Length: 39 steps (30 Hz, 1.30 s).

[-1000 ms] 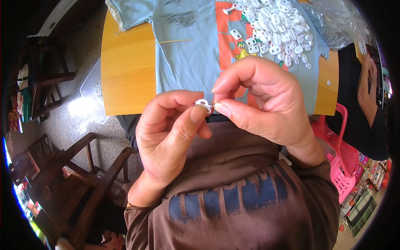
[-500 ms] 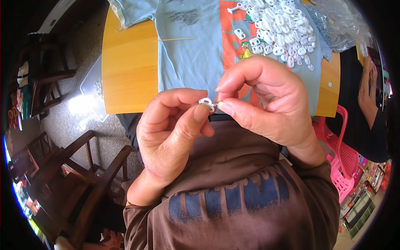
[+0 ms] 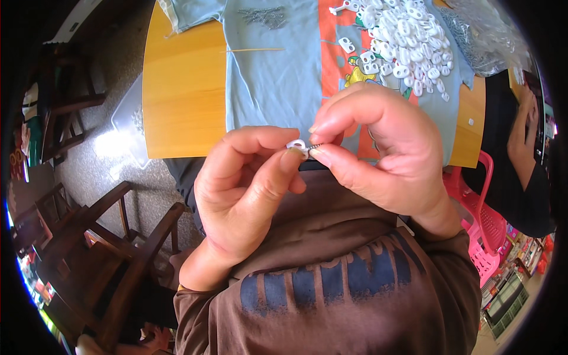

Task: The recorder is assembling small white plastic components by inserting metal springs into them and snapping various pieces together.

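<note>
My left hand (image 3: 251, 189) pinches a small white plastic cord lock piece (image 3: 296, 144) between thumb and index finger, in front of my body at the table's near edge. Close against it, my right hand (image 3: 378, 148) pinches a thin dark metal spring (image 3: 314, 147) by its right end. The spring's left end meets the white piece; whether it sits inside a hole is too small to tell. Beyond my right hand lies a big heap of similar white pieces (image 3: 408, 44). A small pile of metal springs (image 3: 264, 18) rests on the cloth farther left.
A light blue shirt (image 3: 269, 89) with an orange print covers much of the wooden table (image 3: 183, 100). A thin wooden stick (image 3: 254, 49) lies on it. Clear plastic bags (image 3: 491, 35) are at the far right. A pink chair (image 3: 485, 207) and another person's arm (image 3: 520, 142) are at right; wooden chairs (image 3: 106, 248) at left.
More of the spring now shows between my right fingertips and the white piece, as my right hand has drawn slightly away to the right. My left hand keeps its pinch.
</note>
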Tool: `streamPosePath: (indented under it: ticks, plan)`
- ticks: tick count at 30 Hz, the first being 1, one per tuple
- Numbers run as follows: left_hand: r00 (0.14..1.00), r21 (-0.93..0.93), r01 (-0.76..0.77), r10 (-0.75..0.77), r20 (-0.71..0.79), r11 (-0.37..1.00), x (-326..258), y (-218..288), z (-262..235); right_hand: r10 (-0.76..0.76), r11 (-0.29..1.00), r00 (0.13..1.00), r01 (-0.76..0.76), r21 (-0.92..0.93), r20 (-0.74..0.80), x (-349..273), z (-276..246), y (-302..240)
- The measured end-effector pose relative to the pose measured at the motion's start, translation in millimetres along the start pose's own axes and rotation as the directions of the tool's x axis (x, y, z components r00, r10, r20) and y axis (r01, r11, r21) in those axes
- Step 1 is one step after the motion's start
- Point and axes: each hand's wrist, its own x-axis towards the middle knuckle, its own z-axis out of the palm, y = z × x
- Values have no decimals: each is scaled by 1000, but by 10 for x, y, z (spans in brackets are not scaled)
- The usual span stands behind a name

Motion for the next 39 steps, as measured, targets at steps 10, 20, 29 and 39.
streamPosePath:
  ticks: [10,20,29,39]
  plan:
    - [997,59,-73,72,9,996,7,-23,-4,-164,967,986,163,-197,13,12,-16,-13]
    - [981,208,-193,184,62,959,8,-59,31,-90,985,996,88,-148,-5,-13,-23,-50]
    - [986,117,-161,154,63,980,-22,-53,19,20,999,999,-18,51,-39,-76,-14,-22]
    - [957,360,-288,279,80,887,19,-67,24,87,995,996,-86,54,-1,-64,2,-13]
